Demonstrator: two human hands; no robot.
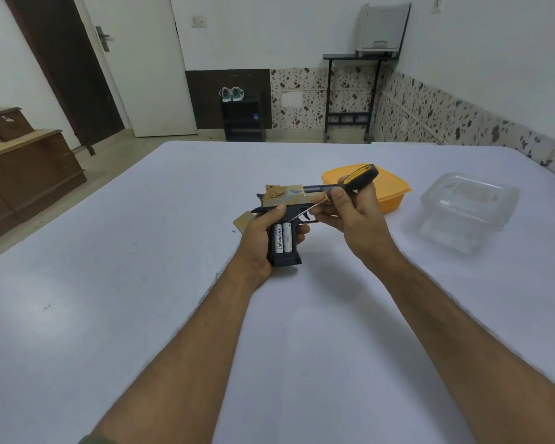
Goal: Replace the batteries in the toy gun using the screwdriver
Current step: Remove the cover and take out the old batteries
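Over the white cloth-covered table [141,315] the person holds a tan-and-black plastic toy pistol [285,200] up in the air, muzzle pointing right. The left hand [260,248] is wrapped around the black grip from the left side, thumb up near the frame, fingers curled round the far side. The grip's side is uncovered, and two white AA batteries [283,238] sit side by side in the open bay, one printed "Heybright". The right hand [353,216] pinches a screwdriver with a yellow-and-black handle [359,177] between thumb and fingers; its thin metal shaft slants down-left, and the tip seems to reach the top of the battery bay, though I cannot make out whether it touches. A small tan flat piece [242,221], possibly the bay cover, lies on the table just left of the left hand. Behind the right hand sits an orange plastic lidded box [391,190], and farther right an open clear plastic container [468,203].
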